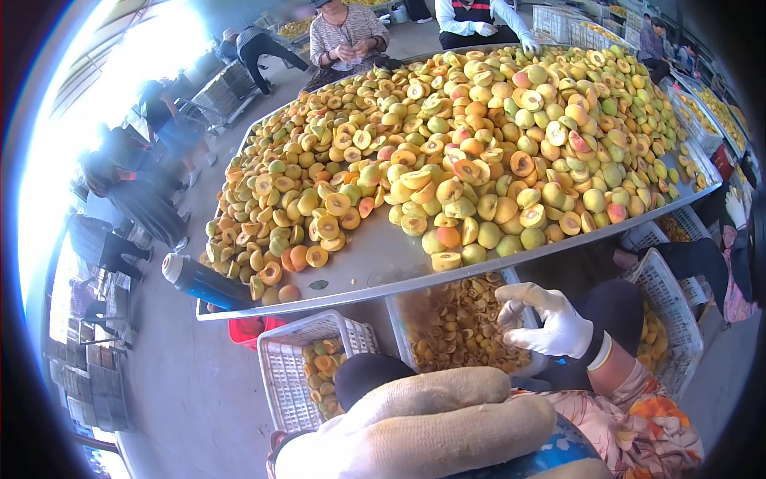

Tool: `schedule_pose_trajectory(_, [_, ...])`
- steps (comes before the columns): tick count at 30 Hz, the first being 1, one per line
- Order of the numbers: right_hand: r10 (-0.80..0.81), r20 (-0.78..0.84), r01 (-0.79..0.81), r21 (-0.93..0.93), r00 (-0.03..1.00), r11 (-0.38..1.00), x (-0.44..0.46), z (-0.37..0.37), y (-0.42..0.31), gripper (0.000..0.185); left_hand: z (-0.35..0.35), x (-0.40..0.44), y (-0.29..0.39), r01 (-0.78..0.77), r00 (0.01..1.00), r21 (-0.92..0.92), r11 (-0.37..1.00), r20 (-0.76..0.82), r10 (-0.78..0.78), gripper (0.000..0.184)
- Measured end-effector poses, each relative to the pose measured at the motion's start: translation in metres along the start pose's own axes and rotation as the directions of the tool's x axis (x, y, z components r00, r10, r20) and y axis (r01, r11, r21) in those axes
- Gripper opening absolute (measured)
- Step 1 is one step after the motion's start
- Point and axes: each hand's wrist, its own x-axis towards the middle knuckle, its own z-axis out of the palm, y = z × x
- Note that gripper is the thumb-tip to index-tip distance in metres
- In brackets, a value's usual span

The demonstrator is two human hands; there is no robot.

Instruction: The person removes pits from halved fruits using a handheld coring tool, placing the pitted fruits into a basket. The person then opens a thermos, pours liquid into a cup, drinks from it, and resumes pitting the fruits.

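My left hand (431, 423), in a pale glove, looms large at the bottom, close to the camera, its fingers stretched towards the right; nothing shows in it. To the right, my right hand (550, 319) is raised in a white glove, thumb and fingers curved with a gap between them. It hangs just below the table's edge, beside a crate of brownish fruit scraps (451, 327). Beyond both hands, a big heap of halved and whole yellow-orange fruit (479, 160) lies on a metal table (375, 259).
A blue bottle (211, 283) lies at the table's left corner. Below stand a white crate (279, 375) with fruit and another crate (678, 327) at the right. Two people (347, 40) (483, 24) sit across the table; a gloved co-worker's hand (736, 209) shows far right.
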Motion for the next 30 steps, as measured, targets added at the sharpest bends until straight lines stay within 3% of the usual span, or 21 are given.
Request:
schedule_pose_trajectory(3, [0.046, 0.038, -0.046, 0.005, 0.998, 0.999, 0.007, 0.002, 0.001, 0.069, -0.012, -0.004, -0.002, 0.020, 0.999, -0.016, 1.000, -0.032, -0.021, 0.093])
schedule_pose_trajectory(8, [-0.031, 0.068, 0.035, -0.060, 0.997, 0.998, 0.029, 0.010, 0.002, 0.089, -0.030, -0.029, -0.006, 0.097, 0.986, -0.101, 0.990, -0.123, -0.109, 0.098])
schedule_pose_trajectory(12, [0.022, 0.151, -0.015, -0.042, 0.988, 0.999, 0.056, 0.023, 0.005, 0.109, -0.044, -0.052, -0.013, 0.133, 0.912, -0.224, 0.966, -0.354, -0.207, 0.101])
schedule_pose_trajectory(13, [0.048, 0.203, -0.036, -0.063, 0.978, 0.997, 0.066, 0.026, 0.002, 0.109, -0.042, -0.054, -0.011, 0.133, 0.873, -0.206, 0.969, -0.440, -0.213, 0.102])
schedule_pose_trajectory(14, [0.047, 0.225, -0.025, -0.098, 0.973, 0.995, 0.079, 0.032, 0.001, 0.105, -0.033, -0.054, -0.003, 0.240, 0.808, 0.070, 0.968, -0.567, -0.159, 0.100])
schedule_pose_trajectory(16, [0.042, 0.265, 0.003, -0.167, 0.963, 0.986, 0.104, 0.049, -0.002, 0.099, -0.064, -0.082, -0.001, 0.317, 0.791, 0.121, 0.941, -0.581, -0.192, 0.118])
schedule_pose_trajectory(17, [0.116, 0.326, -0.023, -0.276, 0.938, 0.961, 0.119, 0.056, -0.007, 0.095, -0.079, -0.096, 0.001, 0.354, 0.782, 0.145, 0.924, -0.588, -0.208, 0.127])
schedule_pose_trajectory(19, [0.157, 0.412, -0.036, -0.286, 0.898, 0.958, 0.151, 0.075, -0.002, 0.092, -0.132, -0.129, 0.007, 0.365, 0.836, 0.056, 0.929, -0.459, -0.301, 0.133])
schedule_pose_trajectory(22, [0.151, 0.521, 0.063, -0.369, 0.840, 0.927, 0.197, 0.112, 0.016, 0.087, -0.177, -0.168, 0.001, 0.461, 0.772, 0.124, 0.879, -0.545, -0.328, 0.133])
schedule_pose_trajectory(26, [0.193, 0.601, 0.049, -0.363, 0.775, 0.931, 0.264, 0.176, 0.019, 0.081, -0.220, -0.205, -0.005, 0.536, 0.635, 0.188, 0.823, -0.733, -0.246, 0.130])
schedule_pose_trajectory(28, [0.032, 0.630, 0.230, -0.330, 0.776, 0.916, 0.295, 0.215, 0.030, 0.078, -0.234, -0.217, -0.010, 0.560, 0.497, 0.118, 0.820, -0.840, -0.219, 0.134])
schedule_pose_trajectory(30, [-0.055, 0.659, 0.331, -0.303, 0.750, 0.893, 0.327, 0.258, 0.040, 0.075, -0.252, -0.227, -0.016, 0.583, 0.469, 0.147, 0.799, -0.864, -0.184, 0.132])
